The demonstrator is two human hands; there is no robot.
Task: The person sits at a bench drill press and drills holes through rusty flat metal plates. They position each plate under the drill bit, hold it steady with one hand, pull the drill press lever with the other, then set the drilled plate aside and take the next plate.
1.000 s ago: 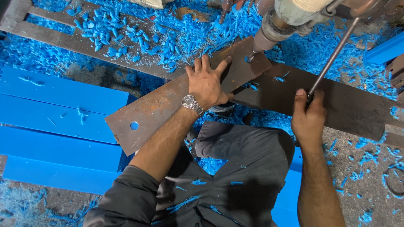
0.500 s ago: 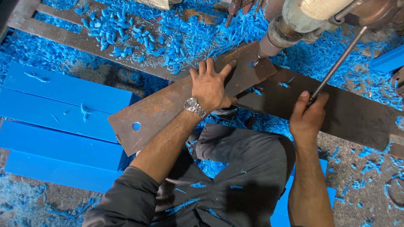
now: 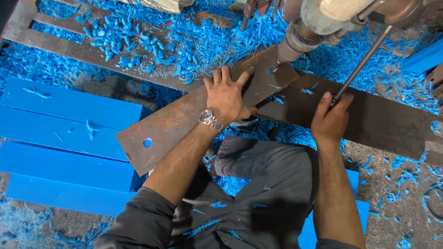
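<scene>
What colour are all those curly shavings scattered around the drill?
Bright blue. The shavings lie around the rusty brown metal plate, clearest in the head view.

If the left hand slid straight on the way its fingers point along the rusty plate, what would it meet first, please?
Probably the heap of blue plastic shavings past the far edge of the rusty flat metal plate; the left hand points up-frame, left of the drill spindle, though depth is unclear.

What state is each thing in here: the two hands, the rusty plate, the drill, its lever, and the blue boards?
Left hand: flat, palm down, pressing the plate.
Right hand: closed around the lever's end.
Rusty plate: lying flat, one hole through its near end.
Drill: tip down at the plate's far end.
Lever: slanted, gripped at the bottom.
Blue boards: lying side by side, strewn with shavings.
</scene>
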